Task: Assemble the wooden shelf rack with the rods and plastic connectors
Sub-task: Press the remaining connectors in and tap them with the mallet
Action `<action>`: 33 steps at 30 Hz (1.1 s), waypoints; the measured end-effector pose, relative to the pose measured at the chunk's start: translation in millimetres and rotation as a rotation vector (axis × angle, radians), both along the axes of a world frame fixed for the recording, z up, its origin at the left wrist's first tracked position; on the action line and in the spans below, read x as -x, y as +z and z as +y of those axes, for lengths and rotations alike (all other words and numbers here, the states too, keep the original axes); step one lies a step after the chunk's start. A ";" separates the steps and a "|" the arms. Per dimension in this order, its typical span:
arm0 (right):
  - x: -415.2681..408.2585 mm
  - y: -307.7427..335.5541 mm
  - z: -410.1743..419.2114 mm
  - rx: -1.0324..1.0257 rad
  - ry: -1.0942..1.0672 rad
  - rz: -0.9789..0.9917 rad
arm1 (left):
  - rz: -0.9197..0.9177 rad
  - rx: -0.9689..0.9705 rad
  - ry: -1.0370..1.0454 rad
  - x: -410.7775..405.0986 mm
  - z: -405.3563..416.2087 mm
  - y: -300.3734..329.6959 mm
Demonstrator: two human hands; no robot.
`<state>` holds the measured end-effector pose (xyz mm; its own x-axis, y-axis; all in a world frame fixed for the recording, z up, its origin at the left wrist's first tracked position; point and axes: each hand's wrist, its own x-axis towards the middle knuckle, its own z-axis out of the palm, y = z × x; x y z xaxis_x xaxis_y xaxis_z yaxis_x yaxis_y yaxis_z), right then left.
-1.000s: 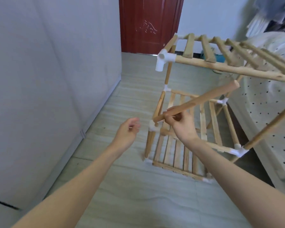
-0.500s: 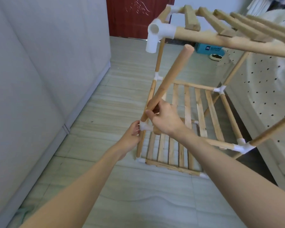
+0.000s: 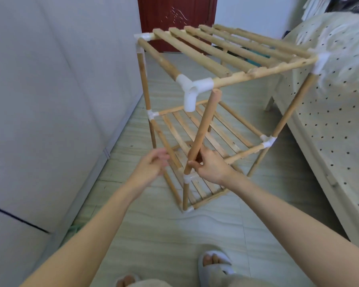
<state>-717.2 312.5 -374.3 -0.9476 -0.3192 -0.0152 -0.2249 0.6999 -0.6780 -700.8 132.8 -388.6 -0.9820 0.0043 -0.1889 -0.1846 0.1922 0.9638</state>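
A wooden shelf rack (image 3: 232, 65) with three slatted tiers stands on the floor. My right hand (image 3: 210, 164) grips a loose wooden rod (image 3: 203, 129) near its bottom end. The rod's bottom sits at the white connector (image 3: 189, 179) on the near corner of the middle tier. Its top end leans just right of the empty downward socket of the white top-corner connector (image 3: 192, 89). My left hand (image 3: 153, 163) is half curled beside the middle tier's left rail, fingers apart, holding nothing that I can see.
A grey wall panel (image 3: 50, 100) runs along the left. A dotted bed (image 3: 330, 112) fills the right side, close to the rack. A red door (image 3: 174, 17) is at the back. My slippered feet (image 3: 215, 264) stand on the tiled floor below.
The rod has swung more upright, its top now close to the top-corner connector's socket. My left hand has come off the middle-tier connector and moved left. The view shifted back.
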 end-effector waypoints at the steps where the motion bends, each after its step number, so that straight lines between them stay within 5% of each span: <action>1: -0.4 1.7 -0.2 0.000 0.000 -0.011 | 0.086 -0.014 0.024 0.5 -1.7 19.1; 5: -0.2 8.7 -1.4 0.009 -0.032 -0.051 | 0.315 -0.080 -0.068 -0.6 -2.4 95.8; 11: -5.6 30.7 -14.1 0.464 -0.234 0.196 | 0.231 -0.034 -0.166 1.1 22.4 141.9; 22: -5.2 38.0 -24.7 0.306 -0.104 0.160 | 0.246 -0.182 0.002 15.2 37.7 167.5; 33: -7.5 33.1 -27.8 0.292 -0.054 0.158 | 0.237 -0.183 -0.087 12.7 36.7 163.4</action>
